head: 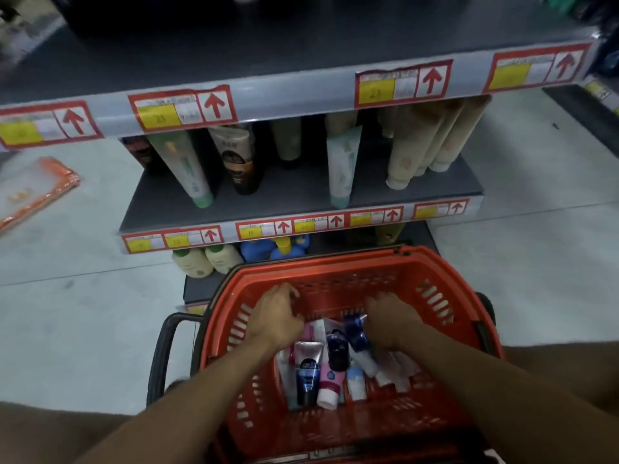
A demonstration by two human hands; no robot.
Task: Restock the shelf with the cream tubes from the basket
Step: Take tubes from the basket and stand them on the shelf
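The basket (432,272) stands in front of the shelf (301,192), cream tubes (321,370) piled in it between the left hand (276,316) and the right hand (390,321), more tubes (341,162) upright on the shelf behind

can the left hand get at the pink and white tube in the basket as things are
Probably yes. The left hand is already down inside the red basket, and the pink and white tube lies on top of the pile just nearer the person, with nothing over it. The right hand is busy further right.
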